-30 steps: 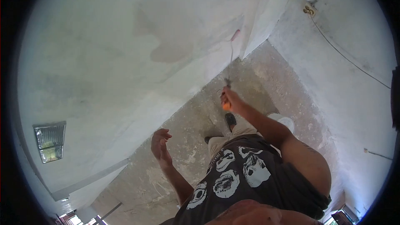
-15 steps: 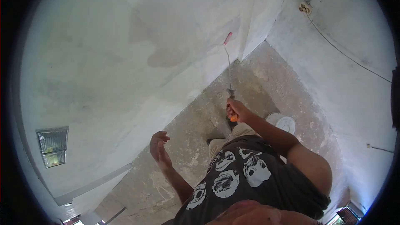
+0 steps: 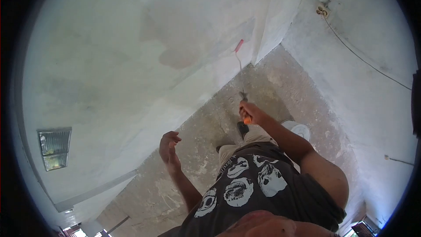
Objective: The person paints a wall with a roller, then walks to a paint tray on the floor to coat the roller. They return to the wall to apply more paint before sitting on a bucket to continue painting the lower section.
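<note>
My right hand [image 3: 249,112] is wrapped round the orange and black handle of a paint roller. The thin metal rod of the roller runs up from my fist to a narrow pink-red roller head [image 3: 239,45], which lies against the whitish wall [image 3: 131,61] near the corner. A darker damp-looking patch [image 3: 175,52] marks the wall left of the roller head. My left hand [image 3: 169,147] is raised beside the wall, fingers apart and slightly curled, holding nothing.
A white bucket [image 3: 298,129] stands on the rough concrete floor [image 3: 197,149] behind my right forearm. A socket [image 3: 322,10] with a hanging cable is on the right wall. A glass-block window [image 3: 55,148] sits in the left wall.
The roller head has moved slightly down the wall. My right hand has shifted a little, and my left hand has risen slightly.
</note>
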`<state>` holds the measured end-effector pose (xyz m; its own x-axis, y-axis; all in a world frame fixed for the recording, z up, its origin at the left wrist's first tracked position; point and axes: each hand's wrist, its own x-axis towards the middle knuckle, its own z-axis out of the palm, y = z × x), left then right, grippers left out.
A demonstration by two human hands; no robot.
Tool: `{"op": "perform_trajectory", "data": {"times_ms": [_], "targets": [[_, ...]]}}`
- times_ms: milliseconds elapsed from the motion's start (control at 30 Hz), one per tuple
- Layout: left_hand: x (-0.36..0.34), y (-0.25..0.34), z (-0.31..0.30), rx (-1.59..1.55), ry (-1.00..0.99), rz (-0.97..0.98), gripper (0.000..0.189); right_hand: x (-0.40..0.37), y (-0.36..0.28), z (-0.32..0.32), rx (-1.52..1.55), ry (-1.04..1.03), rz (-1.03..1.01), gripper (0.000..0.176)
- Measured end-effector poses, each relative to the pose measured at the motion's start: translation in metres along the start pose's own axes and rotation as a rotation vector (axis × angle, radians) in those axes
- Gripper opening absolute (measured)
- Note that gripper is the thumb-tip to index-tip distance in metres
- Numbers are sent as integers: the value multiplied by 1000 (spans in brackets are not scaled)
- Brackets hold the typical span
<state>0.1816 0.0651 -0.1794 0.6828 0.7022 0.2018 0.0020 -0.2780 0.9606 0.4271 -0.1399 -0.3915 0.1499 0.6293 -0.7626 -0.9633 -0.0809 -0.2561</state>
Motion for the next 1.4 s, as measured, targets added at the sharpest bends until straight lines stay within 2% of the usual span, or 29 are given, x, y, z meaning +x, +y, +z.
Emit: {"op": "perform_trajectory", "data": {"times_ms": [67, 200, 400, 533, 633, 700, 800, 933, 967, 1033, 1133, 1200, 1267, 1333, 1400], "targets": [[0, 10, 5, 31, -21, 3, 36, 28, -19, -9, 39, -7, -131, 17], [0, 20, 3, 60, -22, 48, 36, 33, -25, 16, 158, 5, -140, 19], [-27, 5, -23, 17, 98, -7, 34, -17, 8, 63, 122, 3, -48, 15], [-37, 4, -25, 43, 137, -22, 34, 40, -17, 44, 134, 90, -125, 17], [-45, 7, -33, 72, 114, -16, 33, -11, -2, 76, 143, 3, -78, 17], [-43, -2, -32, 30, 146, -26, 32, -63, 15, 105, 181, -74, 78, 17], [-35, 3, -22, 19, 142, -30, 32, -36, 14, 88, 141, -57, 10, 16], [-19, 7, -11, 22, 56, 1, 33, -3, -16, 76, 122, 52, -91, 18], [-15, 8, -9, 40, 41, 11, 34, -14, -11, 81, 137, 48, -92, 18], [-13, 10, -12, 64, 3, 7, 34, -64, 11, 100, 119, -133, 13, 18], [-6, 2, -10, 41, 16, 23, 35, -92, 18, 113, 161, -125, 81, 14], [-3, 5, -4, 6, 16, 24, 36, -37, 7, 87, 143, -84, 23, 12], [-1, 12, 3, 41, -27, 48, 36, -7, -15, 76, 165, -68, -139, 13], [8, 13, 9, 76, -61, 82, 37, 4, -14, 77, 220, -67, -104, 13], [2, 16, 4, 99, -65, 56, 36, -51, 10, 101, 177, -194, -74, 16]]}}
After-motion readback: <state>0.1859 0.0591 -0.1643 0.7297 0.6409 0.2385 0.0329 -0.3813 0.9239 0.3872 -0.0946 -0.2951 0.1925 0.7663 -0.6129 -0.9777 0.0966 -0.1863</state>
